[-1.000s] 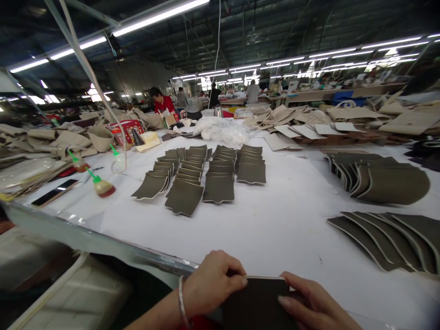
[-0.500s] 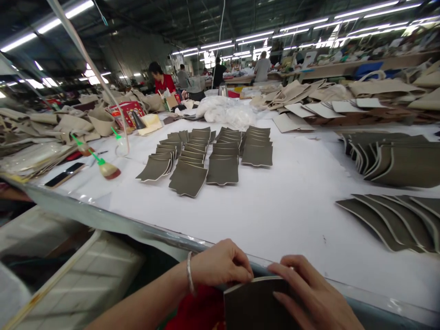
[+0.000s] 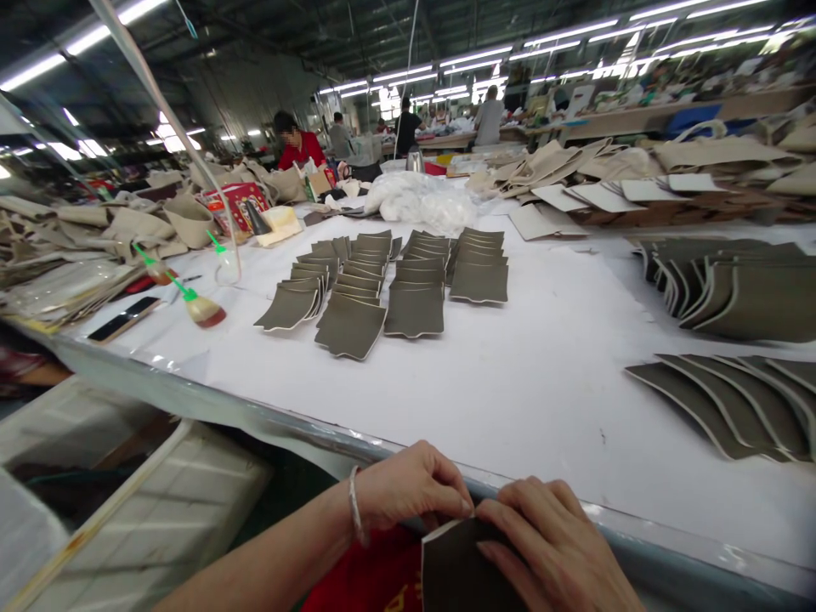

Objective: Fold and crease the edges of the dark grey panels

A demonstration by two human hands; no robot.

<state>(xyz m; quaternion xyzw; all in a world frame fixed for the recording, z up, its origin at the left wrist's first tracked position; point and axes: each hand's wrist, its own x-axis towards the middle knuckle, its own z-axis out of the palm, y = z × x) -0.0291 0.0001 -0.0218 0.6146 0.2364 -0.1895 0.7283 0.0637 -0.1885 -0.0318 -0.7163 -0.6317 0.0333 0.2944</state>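
Note:
My left hand and my right hand both grip one dark olive cut piece with a pale edge, held just below the near edge of the white table. The left fingers pinch its top left corner; the right fingers lie curled over its top right part. A silver bangle sits on my left wrist. Rows of the same olive pieces lie overlapped in the middle of the table. More olive pieces fan out at the right, with a larger stack behind them.
Two glue bottles with green caps and a phone lie at the left. Beige fabric piles and white plastic crowd the back. A person in red works at the far end. White boxes sit below left.
Both hands have drawn the olive piece back off the table edge toward me and lower. My right hand has slid further over its top, and the view has tipped down.

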